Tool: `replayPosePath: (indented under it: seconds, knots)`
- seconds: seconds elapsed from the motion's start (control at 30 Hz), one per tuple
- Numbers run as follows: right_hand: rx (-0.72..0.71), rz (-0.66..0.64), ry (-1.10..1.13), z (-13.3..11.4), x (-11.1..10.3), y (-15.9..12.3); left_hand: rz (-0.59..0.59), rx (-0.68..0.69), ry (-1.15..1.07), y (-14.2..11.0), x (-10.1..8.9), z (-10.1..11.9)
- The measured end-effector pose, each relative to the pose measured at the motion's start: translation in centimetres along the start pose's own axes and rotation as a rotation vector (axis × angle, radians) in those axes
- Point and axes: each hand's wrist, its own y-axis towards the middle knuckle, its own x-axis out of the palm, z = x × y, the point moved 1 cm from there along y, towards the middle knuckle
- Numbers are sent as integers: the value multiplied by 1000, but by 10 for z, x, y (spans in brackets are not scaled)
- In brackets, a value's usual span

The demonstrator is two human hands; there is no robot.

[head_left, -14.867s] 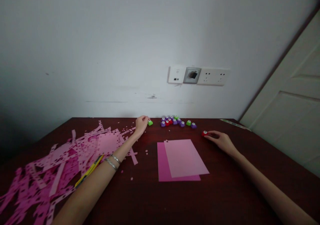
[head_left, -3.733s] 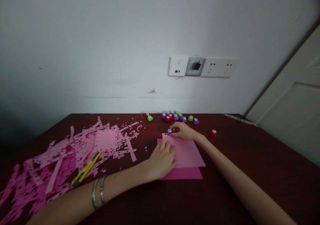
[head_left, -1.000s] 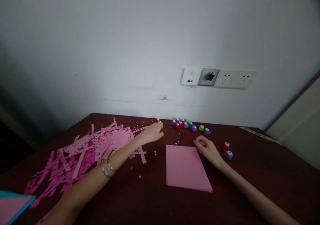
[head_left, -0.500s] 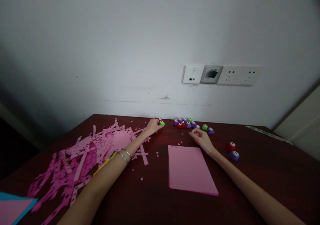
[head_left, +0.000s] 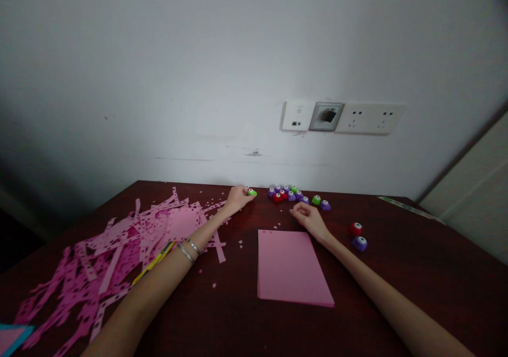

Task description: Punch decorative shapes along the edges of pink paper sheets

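At the table's far edge my left hand has its fingers closed around a green paper punch with a white top. A red punch shows partly behind those fingers. My right hand rests on the table with its fingers curled in, and nothing shows in them. Just beyond it stands a cluster of purple, red and green punches, with a green punch and a purple punch to its right. Pink paper sheets lie stacked between my forearms.
Punched pink paper strips are heaped on the left, with a yellow cutter beside my left forearm. Small star cut-outs are scattered about. A red punch and a purple punch stand right. Behind is a wall with sockets.
The whole view has shifted slightly, so everything appears farther left. My left hand and the green punch have moved a little relative to the table. My right hand keeps its place.
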Motion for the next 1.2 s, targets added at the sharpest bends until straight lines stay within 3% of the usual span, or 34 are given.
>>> replayPosePath:
  seconds: [0.23,0.43,0.8,1.03,1.2]
  knots:
    - [-37,17,53,-28,9,-3,-16,190,-95,-18,4,53]
    - [53,2,8,-50,19,-9,-97,289,-150,-39,11,82]
    - [-17,-36,108,-52,21,-8,-159,177,-566,-39,17,80]
    - [13,-56,161,-43,14,-1,-324,152,-592,-34,13,78]
    - [37,-257,117,-46,8,-3,-539,146,-531,-34,6,71]
